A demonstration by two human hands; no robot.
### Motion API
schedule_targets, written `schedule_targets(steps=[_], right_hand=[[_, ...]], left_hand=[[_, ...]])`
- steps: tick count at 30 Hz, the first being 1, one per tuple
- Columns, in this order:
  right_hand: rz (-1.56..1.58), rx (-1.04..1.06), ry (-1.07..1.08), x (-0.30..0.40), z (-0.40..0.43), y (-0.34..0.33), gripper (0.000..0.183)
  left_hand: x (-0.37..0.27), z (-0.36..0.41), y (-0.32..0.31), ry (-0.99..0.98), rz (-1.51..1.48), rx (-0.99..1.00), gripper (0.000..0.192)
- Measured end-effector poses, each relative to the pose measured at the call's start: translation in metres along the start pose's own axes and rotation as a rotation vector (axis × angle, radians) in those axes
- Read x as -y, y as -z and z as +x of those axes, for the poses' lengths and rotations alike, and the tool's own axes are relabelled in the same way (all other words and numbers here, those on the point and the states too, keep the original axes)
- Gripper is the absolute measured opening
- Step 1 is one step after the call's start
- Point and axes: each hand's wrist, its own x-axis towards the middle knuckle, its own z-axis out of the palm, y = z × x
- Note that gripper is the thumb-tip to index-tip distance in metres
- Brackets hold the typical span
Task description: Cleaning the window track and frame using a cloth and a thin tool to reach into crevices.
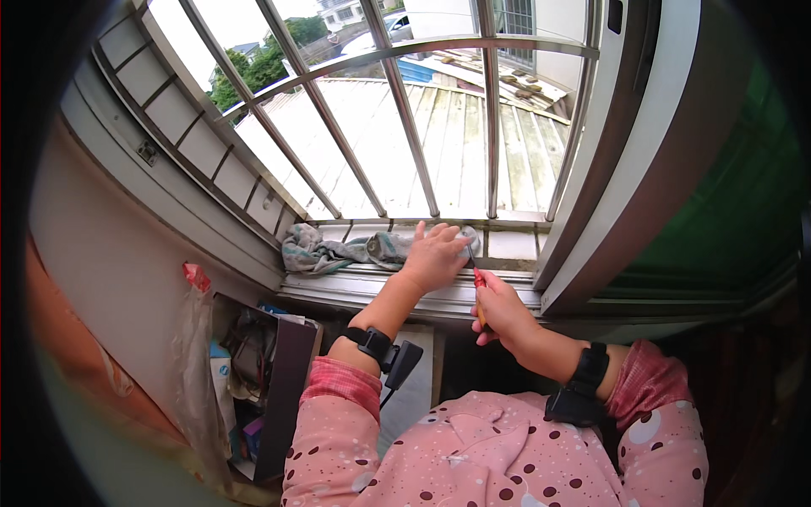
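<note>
My right hand (507, 310) grips a screwdriver-like tool (481, 285) by its red and orange handle. Its thin dark shaft points up and away, with the tip close to the fingers of my left hand (438, 256). That hand lies over the right part of a crumpled grey-green cloth (315, 249), fingers spread; whether it presses on the cloth is hard to tell. The cloth stretches along the tiled window sill (507, 244), just behind the metal sliding track (355, 288). A pale end of the cloth shows beyond my left fingertips.
Steel window bars (405, 127) rise behind the sill. A sliding window frame (633, 171) stands at right. Below the sill at left are an open dark box (285, 393) with assorted items and a clear plastic bag (193, 355). Outside lies a corrugated roof (443, 146).
</note>
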Motion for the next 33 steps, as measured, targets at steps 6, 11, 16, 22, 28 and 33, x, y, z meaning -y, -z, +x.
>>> schedule_targets(steps=[6, 11, 16, 22, 28, 33], right_hand=[[0.056, -0.074, -0.041, 0.004, -0.006, 0.012, 0.041], [0.075, -0.116, -0.051, 0.002, -0.01, 0.0, 0.039], [0.127, -0.152, -0.044, 0.004, 0.026, -0.004, 0.031], [0.213, -0.08, -0.031, 0.003, 0.031, -0.011, 0.032], [0.145, 0.144, 0.116, -0.011, 0.04, 0.002, 0.037], [-0.208, 0.165, 0.019, 0.0, 0.022, 0.008, 0.046]], left_hand=[[-0.002, 0.016, -0.002, 0.149, 0.129, 0.459, 0.034], [0.012, 0.023, -0.006, 0.241, 0.278, 0.41, 0.041], [-0.002, 0.023, -0.018, 0.035, -0.033, 0.054, 0.031], [-0.022, 0.008, 0.0, 0.366, -0.695, -0.013, 0.019], [-0.045, -0.011, 0.027, 0.894, -1.4, 0.359, 0.029], [-0.039, -0.015, 0.034, 0.865, -1.549, 0.438, 0.023]])
